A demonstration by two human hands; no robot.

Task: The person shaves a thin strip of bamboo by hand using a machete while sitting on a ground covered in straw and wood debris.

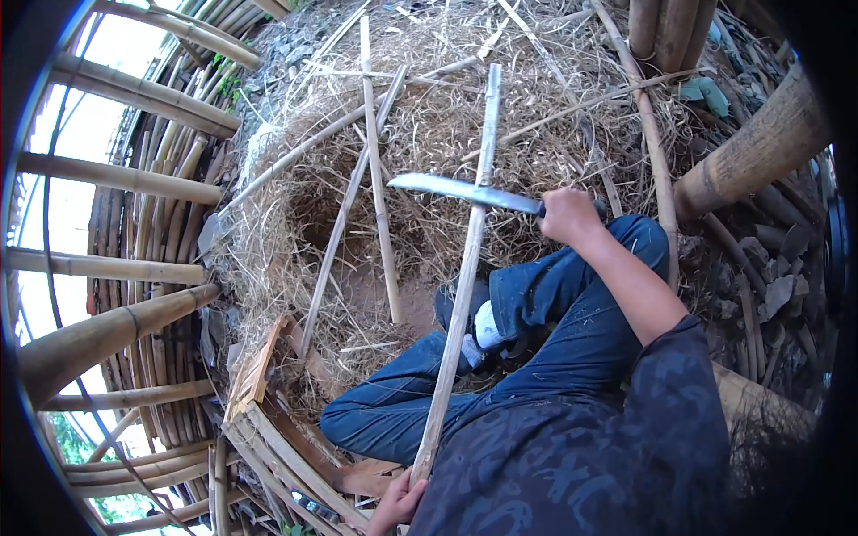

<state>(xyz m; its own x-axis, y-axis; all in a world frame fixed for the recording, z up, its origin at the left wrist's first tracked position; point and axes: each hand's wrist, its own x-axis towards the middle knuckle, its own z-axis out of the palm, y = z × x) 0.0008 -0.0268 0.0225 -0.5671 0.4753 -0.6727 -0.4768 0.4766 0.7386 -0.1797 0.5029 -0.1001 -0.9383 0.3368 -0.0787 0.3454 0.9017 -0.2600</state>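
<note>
My right hand (572,216) is closed round the dark handle of a machete (456,190). Its blade points left and lies across a long bamboo strip (461,313), meeting it in its upper part. That strip runs from beside my body, over my crossed legs, to a far end above the straw. Near my left hip, my left hand (399,502) grips the strip's lower end. Beyond my feet, several loose bamboo strips (379,196) rest on a heap of pale shavings (429,134).
Bamboo poles (134,183) and stacked bamboo line the left side. A thick bamboo post (760,147) slants at the right, above broken stones (778,295). Close to my left knee are split wood pieces (277,447). A thin pole (651,134) borders the heap's right side.
</note>
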